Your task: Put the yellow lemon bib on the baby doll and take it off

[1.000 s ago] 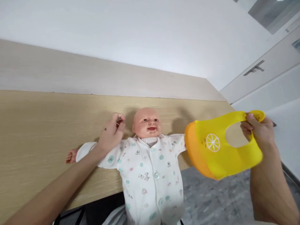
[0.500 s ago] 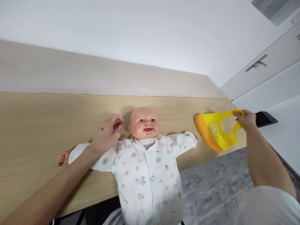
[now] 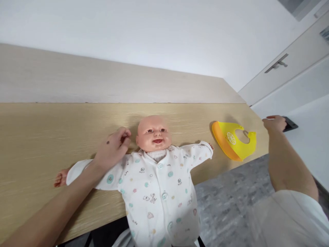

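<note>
A baby doll in a white patterned button-up top lies on its back, its head on the wooden table and its arms spread. My left hand is beside the doll's head, its forearm crossing over the doll's sleeve. Its fingers are loosely curled, and I see nothing in them. On the table beyond the doll's other hand lies a yellow bib with an orange pocket and a citrus-slice print. My right hand is apart from the bib, past the table's right end, fingers curled and nothing visible in them.
The wooden table runs along a pale panel against the white wall. A dark phone-like object shows just behind my right hand. Beyond the table's right end are a door handle and grey floor.
My right hand has let go of the bib, which now lies flat on the table, and has moved away to the right. My left hand stays by the doll's head. The view has shifted slightly.
</note>
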`<state>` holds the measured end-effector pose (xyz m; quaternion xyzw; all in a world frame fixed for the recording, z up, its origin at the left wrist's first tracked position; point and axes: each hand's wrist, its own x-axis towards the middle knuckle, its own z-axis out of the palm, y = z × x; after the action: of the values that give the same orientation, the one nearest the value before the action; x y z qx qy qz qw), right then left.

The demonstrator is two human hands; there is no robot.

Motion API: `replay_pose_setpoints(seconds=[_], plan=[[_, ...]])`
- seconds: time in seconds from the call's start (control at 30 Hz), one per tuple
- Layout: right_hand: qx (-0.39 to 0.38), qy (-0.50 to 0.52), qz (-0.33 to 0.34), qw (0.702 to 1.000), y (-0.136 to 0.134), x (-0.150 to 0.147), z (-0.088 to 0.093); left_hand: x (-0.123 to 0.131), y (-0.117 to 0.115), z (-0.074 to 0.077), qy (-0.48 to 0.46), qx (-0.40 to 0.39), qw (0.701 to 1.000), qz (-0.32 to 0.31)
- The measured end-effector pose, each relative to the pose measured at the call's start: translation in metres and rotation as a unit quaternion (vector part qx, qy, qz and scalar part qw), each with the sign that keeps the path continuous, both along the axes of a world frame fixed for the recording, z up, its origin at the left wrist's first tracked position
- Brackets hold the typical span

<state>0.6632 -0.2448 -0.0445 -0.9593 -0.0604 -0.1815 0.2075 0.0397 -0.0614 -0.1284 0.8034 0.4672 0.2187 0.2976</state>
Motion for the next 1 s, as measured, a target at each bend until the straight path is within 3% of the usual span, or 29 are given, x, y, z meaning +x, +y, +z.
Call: replay_pose_setpoints(seconds=[0.07,0.2,0.37,0.47,0.63,0.77,0.9,0.97,1.0], plan=[[0.043,0.039,-0.010,0.998,0.006,-0.009,0.001,0.000,-0.001,0.000,0.001,-0.008,1.000,-0.002],[0.126,0.039,0.092,0.987,0.019,-0.030,-0.006,0.001,-0.003,0.005,0.034,-0.022,0.999,0.000],[0.146,0.038,0.232,0.961,0.048,-0.078,-0.033,0.000,-0.002,0.004,0.038,-0.023,0.999,-0.015],[0.136,0.066,0.348,0.925,0.064,-0.119,-0.054,0.001,-0.001,0.002,0.030,-0.027,0.999,-0.022],[0.131,0.159,0.496,0.844,0.072,-0.193,-0.075,-0.003,-0.015,0.009,0.023,0.008,1.000,0.009],[0.143,0.281,0.587,0.746,0.067,-0.250,-0.076,-0.022,-0.052,0.021,0.008,0.038,0.999,0.032],[0.052,0.418,0.662,0.620,0.068,-0.300,-0.066,-0.040,-0.110,0.015,-0.071,-0.106,0.989,0.080],[0.012,0.480,0.674,0.562,0.074,-0.319,-0.060,-0.046,-0.140,0.002,-0.168,-0.216,0.954,0.121],[-0.001,0.513,0.676,0.529,0.077,-0.327,-0.058,-0.049,-0.153,-0.006,-0.206,-0.232,0.932,0.186]])
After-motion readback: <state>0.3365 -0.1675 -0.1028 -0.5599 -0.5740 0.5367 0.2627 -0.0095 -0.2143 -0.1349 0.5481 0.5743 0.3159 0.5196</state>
